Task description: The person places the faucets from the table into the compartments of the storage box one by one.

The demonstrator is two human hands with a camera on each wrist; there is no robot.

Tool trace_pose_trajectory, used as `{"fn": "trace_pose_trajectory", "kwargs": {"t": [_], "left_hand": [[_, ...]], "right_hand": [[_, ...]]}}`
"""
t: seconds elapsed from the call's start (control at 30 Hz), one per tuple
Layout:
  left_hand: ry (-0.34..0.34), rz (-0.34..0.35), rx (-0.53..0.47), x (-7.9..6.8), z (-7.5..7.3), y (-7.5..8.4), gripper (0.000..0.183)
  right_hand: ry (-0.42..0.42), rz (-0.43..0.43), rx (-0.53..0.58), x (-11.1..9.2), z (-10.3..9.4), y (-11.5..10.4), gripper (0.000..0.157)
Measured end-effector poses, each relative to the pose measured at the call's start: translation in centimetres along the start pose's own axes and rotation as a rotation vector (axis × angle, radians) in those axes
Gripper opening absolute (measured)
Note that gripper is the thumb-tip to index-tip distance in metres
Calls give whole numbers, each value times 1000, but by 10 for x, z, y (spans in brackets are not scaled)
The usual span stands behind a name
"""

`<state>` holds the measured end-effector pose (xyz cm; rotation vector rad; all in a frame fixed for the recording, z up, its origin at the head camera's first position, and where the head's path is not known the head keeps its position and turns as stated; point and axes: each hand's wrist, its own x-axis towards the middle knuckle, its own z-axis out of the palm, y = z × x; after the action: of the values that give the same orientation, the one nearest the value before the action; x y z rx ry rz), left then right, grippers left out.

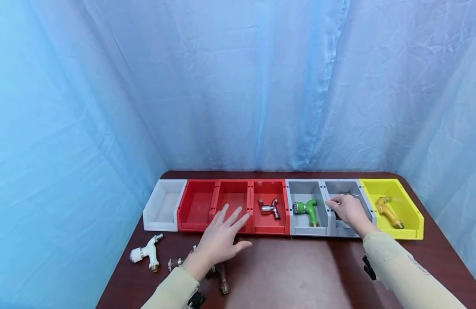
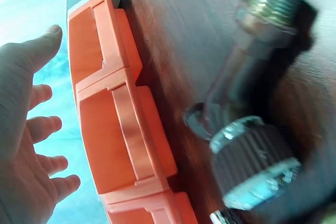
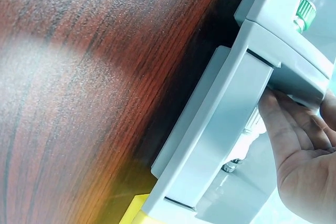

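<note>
My right hand (image 1: 350, 211) reaches into the right grey bin (image 1: 341, 186), fingers bent against its side wall with the thumb at that wall's top edge. Behind the fingers lies a pale, shiny tap (image 3: 245, 142), partly hidden. My left hand (image 1: 221, 238) hovers with spread fingers before the red bins, holding nothing. Beneath its wrist are dark bronze taps (image 1: 223, 281), partly covered; the left wrist view shows one tap (image 2: 236, 87) with a ribbed knob and threaded brass end. A white tap (image 1: 147, 253) rests on the table farther left.
Bins line the table's back: a white bin (image 1: 164, 204), several red ones, two grey ones and a yellow bin (image 1: 409, 214). A chrome tap (image 1: 269, 209), a green tap (image 1: 310, 211) and a yellow tap (image 1: 388, 213) lie in separate bins. Blue curtains (image 1: 238, 86) surround the table.
</note>
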<state>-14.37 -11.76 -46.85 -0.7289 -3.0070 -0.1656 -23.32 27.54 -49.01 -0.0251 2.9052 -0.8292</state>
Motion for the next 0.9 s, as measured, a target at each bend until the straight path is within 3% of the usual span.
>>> {"fn": "trace_pose_trajectory", "kwargs": {"t": [0.17,0.33,0.67,0.9], "left_hand": [[-22,23,-5,-17,3,-3,84],[-84,1,-42,-34,11,-9,89],[-144,5,-50,-65,26,-18,93],[-134,-14,-47,-83,35,-13,98]], "right_hand": [[-20,15,7,0,2,-1,46],[-19,18,3,0,3,-1,46],[-11,6,-2,-1,2,-2,47],[-21,14,5,0,1,-1,49]]}}
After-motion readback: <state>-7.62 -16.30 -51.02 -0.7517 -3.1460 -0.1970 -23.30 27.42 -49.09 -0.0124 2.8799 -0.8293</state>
